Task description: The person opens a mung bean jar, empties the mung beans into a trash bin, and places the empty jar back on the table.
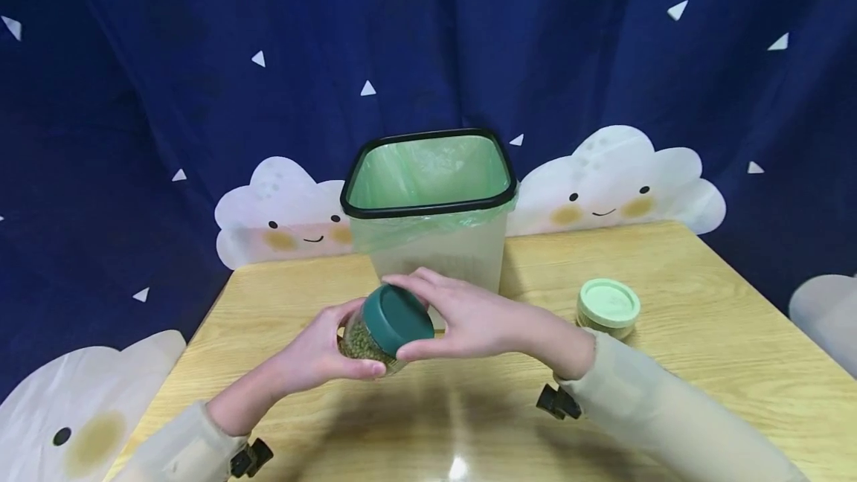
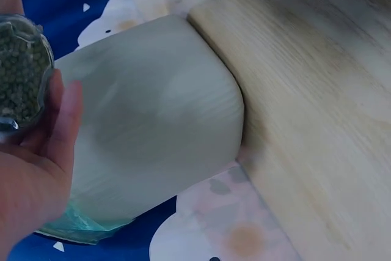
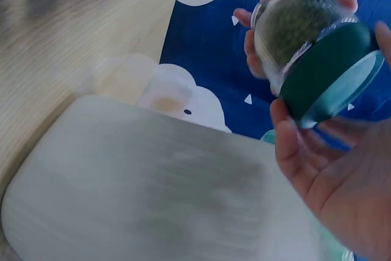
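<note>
Lower center: left hand curls round jar; right hand pinches lid, likely for twisting; turning needs steady jar.

No text, label, brand or number readable on bin, on green-lidded jar in front of bin, or on pale-lidded jar right of bin. Only printed motifs, on dark blue curtain behind bin: small white triangles; smiling cloud left of bin, another smiling cloud right of bin, both with dot eyes, curved mouth, yellowish cheeks.
</note>
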Available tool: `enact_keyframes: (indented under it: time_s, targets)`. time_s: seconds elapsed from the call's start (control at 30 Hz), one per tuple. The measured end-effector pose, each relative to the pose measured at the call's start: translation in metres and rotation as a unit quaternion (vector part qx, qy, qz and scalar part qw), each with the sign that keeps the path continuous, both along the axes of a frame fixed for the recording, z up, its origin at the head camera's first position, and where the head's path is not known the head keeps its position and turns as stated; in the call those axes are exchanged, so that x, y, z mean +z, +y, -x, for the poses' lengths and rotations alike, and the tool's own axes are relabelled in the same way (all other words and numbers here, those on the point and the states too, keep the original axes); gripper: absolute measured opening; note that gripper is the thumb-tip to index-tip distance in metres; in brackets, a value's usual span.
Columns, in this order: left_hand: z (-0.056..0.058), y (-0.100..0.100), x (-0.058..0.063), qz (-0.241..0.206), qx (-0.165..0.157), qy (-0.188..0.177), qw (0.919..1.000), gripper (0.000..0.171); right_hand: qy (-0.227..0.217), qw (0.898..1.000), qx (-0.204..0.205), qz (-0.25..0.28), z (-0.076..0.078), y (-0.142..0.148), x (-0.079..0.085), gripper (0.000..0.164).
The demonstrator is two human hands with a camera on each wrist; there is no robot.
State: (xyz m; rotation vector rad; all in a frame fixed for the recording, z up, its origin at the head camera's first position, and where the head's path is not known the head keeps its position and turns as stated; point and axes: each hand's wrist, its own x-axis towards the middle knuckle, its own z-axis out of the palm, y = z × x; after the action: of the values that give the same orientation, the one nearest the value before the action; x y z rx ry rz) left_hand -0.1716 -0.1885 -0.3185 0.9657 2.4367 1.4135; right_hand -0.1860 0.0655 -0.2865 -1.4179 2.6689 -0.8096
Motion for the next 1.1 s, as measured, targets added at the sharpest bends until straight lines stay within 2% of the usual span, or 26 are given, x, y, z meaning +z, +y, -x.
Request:
enact_keyframes:
  time_s: [0.1, 0.2, 0.33, 0.5, 0.73, 0.87, 1.0, 1.1]
  targets:
    - [-0.002, 0.001, 0.0, 0.011, 0.016, 0.006, 0.9998, 0.062, -0.019, 0.999, -0.037, 0.001, -0.002, -0.004, 0.0, 0.078]
    - [-0.003, 0.002, 0.002, 0.025, 0.024, 0.015, 0.9993, 0.063, -0.024, 0.999, -0.046, 0.008, -0.002, -0.006, 0.0, 0.076]
    - [-0.003, 0.0, 0.003, 0.016, -0.002, 0.006, 0.9999, 0.058, -0.008, 1.0, 0.0, 0.018, -0.001, -0.005, 0.002, 0.075]
    - [-0.002, -0.001, 0.002, -0.009, -0.044, 0.002, 0.999, 0.054, 0.024, 0.998, 0.06, 0.012, -0.001, 0.002, 0.007, 0.084]
    - [-0.002, -0.002, 0.001, -0.011, -0.053, 0.002, 0.9985, 0.053, 0.029, 0.996, 0.088, -0.002, -0.003, 0.004, 0.012, 0.09]
    - [-0.003, -0.002, 0.001, -0.011, -0.042, -0.004, 0.999, 0.053, 0.032, 0.998, 0.052, 0.001, -0.006, 0.0, 0.012, 0.09]
    - [-0.005, -0.002, 0.003, -0.004, -0.026, -0.009, 0.9996, 0.054, 0.012, 1.0, -0.002, 0.003, -0.008, -0.003, 0.011, 0.087]
    - [-0.005, -0.002, 0.005, 0.001, -0.019, -0.012, 0.9997, 0.054, -0.002, 1.0, -0.025, 0.001, -0.008, -0.004, 0.011, 0.085]
